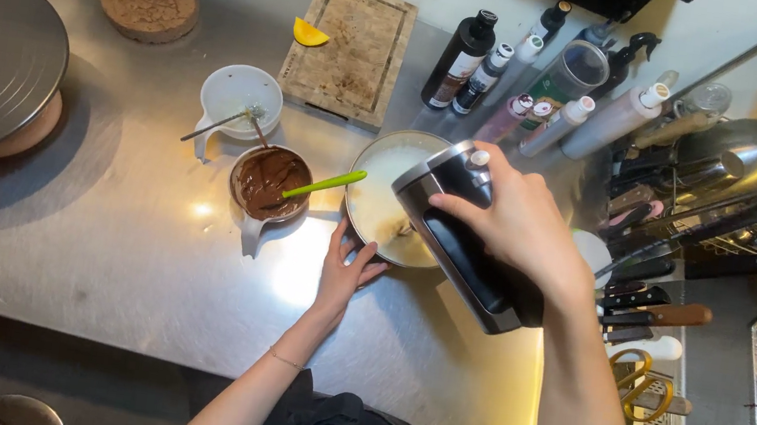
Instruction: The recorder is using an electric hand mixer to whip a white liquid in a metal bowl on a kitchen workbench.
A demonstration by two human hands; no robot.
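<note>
Right hand (519, 227) wrapped round glossy black-silver hand mixer (468, 240), long axis diagonal, nose into round steel bowl (380, 198); left hand (346, 267) spread against rim.

Three bowls (239, 96), two cork rounds (149, 3)

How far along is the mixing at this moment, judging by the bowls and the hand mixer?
Done: a small pot already holds smooth chocolate with a green spatula in it, and a white bowl looks emptied. In hand: the right hand holds the hand mixer in the metal bowl of pale liquid, steadied by the left hand. Left: the round cakes sit bare; the liquid looks thin.
</note>
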